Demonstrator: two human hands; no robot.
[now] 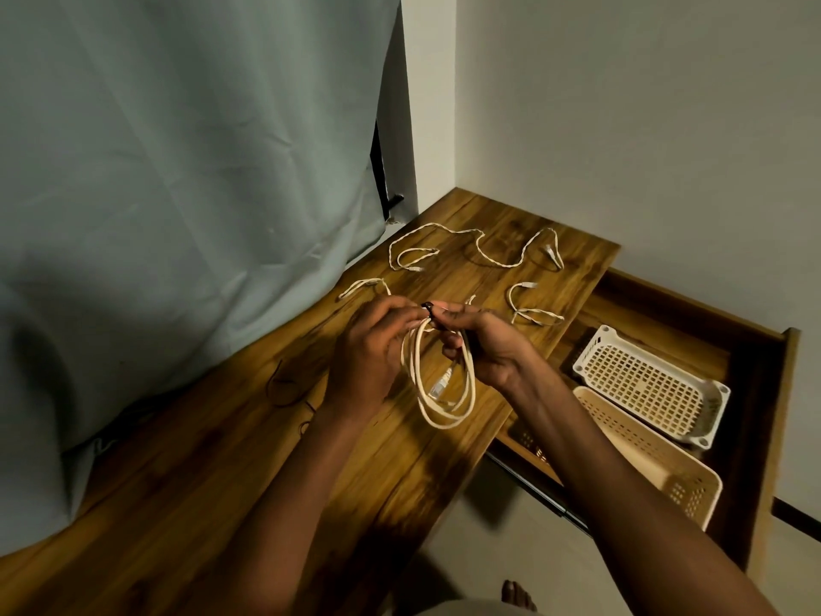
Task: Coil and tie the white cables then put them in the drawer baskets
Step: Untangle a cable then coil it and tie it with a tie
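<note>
Tying step in hand, by the look of it: coiled white cable (444,384) held up above the brown wooden surface (186,473), loops hanging down, a clear plug dangling inside the coil. Small black tie (427,307) at the top of the coil, between both hands. Left hand (368,353) with fingers curled round the left side of the loops near the top, thumb and fingertips closed toward the tie. Right hand (484,344) with fingers pinched on the top of the coil and the tie from the other side; lower fingers curled in over the strands. No gap showing in either grip. Whether the tie is already wrapped or only being started: cannot tell, too small. Next move likely calls for cinching the tie round the bundled strands while keeping the loops pinched so none slip, then carrying the coil right to the open wooden drawer (755,393). White perforated plastic basket (648,384) and beige perforated plastic basket (657,460) sitting in it, just beside each other. Loose braided white cables (488,255) lying uncoiled farther back on the surface, not yet done. Grey-green curtain (177,171) hanging at left.
</note>
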